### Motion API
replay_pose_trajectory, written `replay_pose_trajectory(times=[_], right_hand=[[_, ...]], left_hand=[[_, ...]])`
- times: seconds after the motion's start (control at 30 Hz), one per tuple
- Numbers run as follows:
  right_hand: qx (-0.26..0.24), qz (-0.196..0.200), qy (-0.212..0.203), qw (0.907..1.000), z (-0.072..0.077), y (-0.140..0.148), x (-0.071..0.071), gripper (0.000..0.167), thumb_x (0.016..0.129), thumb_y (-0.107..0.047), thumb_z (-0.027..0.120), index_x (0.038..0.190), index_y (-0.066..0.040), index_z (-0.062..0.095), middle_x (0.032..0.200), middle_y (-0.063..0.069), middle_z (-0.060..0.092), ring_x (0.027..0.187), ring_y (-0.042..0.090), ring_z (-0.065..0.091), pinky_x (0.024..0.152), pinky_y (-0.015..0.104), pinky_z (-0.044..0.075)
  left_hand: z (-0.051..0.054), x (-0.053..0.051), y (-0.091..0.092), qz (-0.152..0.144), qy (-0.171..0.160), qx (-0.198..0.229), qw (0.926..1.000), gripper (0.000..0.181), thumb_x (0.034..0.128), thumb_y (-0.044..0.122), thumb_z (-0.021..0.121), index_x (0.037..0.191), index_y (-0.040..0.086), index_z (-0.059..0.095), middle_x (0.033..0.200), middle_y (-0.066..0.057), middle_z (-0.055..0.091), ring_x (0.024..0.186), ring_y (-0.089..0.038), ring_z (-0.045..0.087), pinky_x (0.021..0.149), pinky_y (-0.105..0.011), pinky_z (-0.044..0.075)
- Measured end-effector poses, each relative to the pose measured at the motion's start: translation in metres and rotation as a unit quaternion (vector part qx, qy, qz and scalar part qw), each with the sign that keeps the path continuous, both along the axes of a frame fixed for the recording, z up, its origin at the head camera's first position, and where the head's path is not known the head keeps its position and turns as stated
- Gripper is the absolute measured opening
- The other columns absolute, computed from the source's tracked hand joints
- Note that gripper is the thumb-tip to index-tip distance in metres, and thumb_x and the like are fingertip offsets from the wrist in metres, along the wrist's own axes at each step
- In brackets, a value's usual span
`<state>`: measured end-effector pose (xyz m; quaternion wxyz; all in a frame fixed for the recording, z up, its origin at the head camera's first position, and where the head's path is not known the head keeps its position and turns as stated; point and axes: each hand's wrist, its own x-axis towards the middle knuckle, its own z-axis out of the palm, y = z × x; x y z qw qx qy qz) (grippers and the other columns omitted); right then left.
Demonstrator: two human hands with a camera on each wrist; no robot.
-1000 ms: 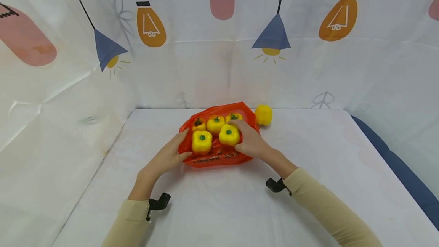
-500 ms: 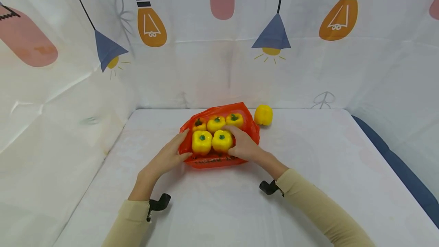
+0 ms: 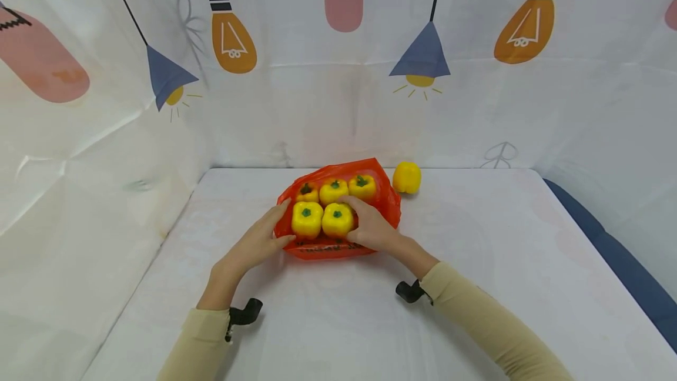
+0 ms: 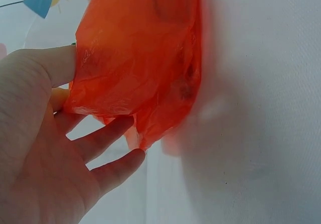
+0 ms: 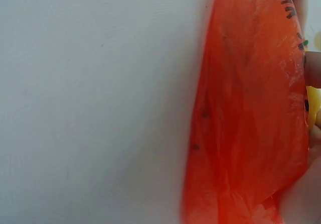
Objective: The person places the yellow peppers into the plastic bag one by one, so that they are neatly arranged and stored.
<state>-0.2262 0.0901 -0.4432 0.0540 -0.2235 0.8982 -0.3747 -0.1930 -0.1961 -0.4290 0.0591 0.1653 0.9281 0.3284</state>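
Note:
A red plastic bag (image 3: 344, 246) lies open on the table, with several yellow bell peppers inside, stems up. My left hand (image 3: 257, 241) holds the bag's left side, its thumb at the front rim. In the left wrist view, fingertips (image 4: 131, 156) touch the red film. My right hand (image 3: 374, 229) reaches into the bag from the right and grips the front right bell pepper (image 3: 337, 220) between thumb and fingers. That pepper stands against the front left bell pepper (image 3: 307, 220). In the right wrist view, the bag's wall hides most of the hand.
One more yellow bell pepper (image 3: 406, 178) stands outside the bag, at its back right near the table's far edge. White table cloth (image 3: 328, 316) surrounds the bag. Behind stands a white sheet (image 3: 307, 110) printed with lamps and bulbs.
My right hand has moved left with the bell pepper, from the bag's right part up against the front left pepper, which has shifted slightly left. My left hand has stayed in place.

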Motion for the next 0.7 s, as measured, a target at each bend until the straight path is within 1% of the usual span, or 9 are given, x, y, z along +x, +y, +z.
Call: replay_pose_trajectory(times=[0.17, 0.3, 0.4, 0.5, 0.6, 0.7], right_hand=[[-0.003, 0.002, -0.003, 1.0000, -0.0024, -0.0010, 0.0001, 0.078, 0.078, -0.012, 0.071, 0.147, -0.022, 0.038, 0.144, -0.002, 0.050, 0.127, 0.020, 0.050, 0.113, 0.050, 0.043], [0.007, 0.010, -0.003, 0.9999, -0.0021, 0.0001, -0.0001, 0.078, 0.079, -0.010, 0.069, 0.149, -0.023, 0.037, 0.149, -0.002, 0.045, 0.133, 0.020, 0.045, 0.116, 0.050, 0.039], [0.022, 0.017, 0.002, 0.9996, -0.0016, 0.0019, -0.0001, 0.078, 0.081, -0.010, 0.068, 0.151, -0.026, 0.036, 0.152, -0.003, 0.039, 0.138, 0.021, 0.041, 0.116, 0.050, 0.039], [0.037, 0.022, 0.005, 0.9991, -0.0013, 0.0036, 0.0009, 0.079, 0.083, -0.010, 0.068, 0.152, -0.029, 0.034, 0.153, -0.002, 0.037, 0.138, 0.022, 0.041, 0.115, 0.050, 0.041], [0.043, 0.024, 0.002, 0.9988, -0.0003, 0.0053, 0.0023, 0.081, 0.084, -0.010, 0.067, 0.153, -0.032, 0.032, 0.154, -0.002, 0.035, 0.137, 0.022, 0.042, 0.114, 0.050, 0.042], [0.041, 0.024, -0.001, 0.9989, 0.0016, 0.0072, 0.0033, 0.082, 0.084, -0.009, 0.066, 0.154, -0.034, 0.031, 0.155, -0.003, 0.033, 0.138, 0.022, 0.040, 0.114, 0.051, 0.041]], left_hand=[[0.0001, 0.0003, -0.0008, -0.001, 0.002, 0.000, 1.0000, 0.081, 0.0959, 0.030, 0.065, 0.161, 0.019, 0.017, 0.166, -0.010, 0.022, 0.154, -0.034, 0.020, 0.122, -0.059, 0.021], [0.0005, 0.0013, -0.0011, -0.003, 0.002, 0.005, 1.0000, 0.081, 0.0960, 0.029, 0.065, 0.161, 0.019, 0.016, 0.166, -0.010, 0.021, 0.154, -0.034, 0.020, 0.122, -0.058, 0.021], [-0.0001, 0.0016, -0.0018, -0.005, 0.004, 0.009, 0.9999, 0.081, 0.0961, 0.029, 0.065, 0.161, 0.019, 0.016, 0.166, -0.010, 0.021, 0.154, -0.034, 0.020, 0.122, -0.058, 0.021], [-0.0011, 0.0022, -0.0024, -0.005, 0.006, 0.010, 0.9999, 0.081, 0.0963, 0.028, 0.064, 0.161, 0.019, 0.016, 0.166, -0.010, 0.021, 0.154, -0.034, 0.020, 0.123, -0.058, 0.020], [-0.0016, 0.0030, -0.0023, -0.003, 0.004, 0.012, 0.9999, 0.080, 0.0962, 0.029, 0.064, 0.161, 0.020, 0.017, 0.166, -0.009, 0.022, 0.154, -0.034, 0.020, 0.123, -0.058, 0.020], [-0.0013, 0.0039, -0.0021, -0.001, 0.002, 0.015, 0.9999, 0.080, 0.0960, 0.029, 0.064, 0.161, 0.020, 0.017, 0.166, -0.008, 0.022, 0.154, -0.034, 0.020, 0.122, -0.058, 0.020]])
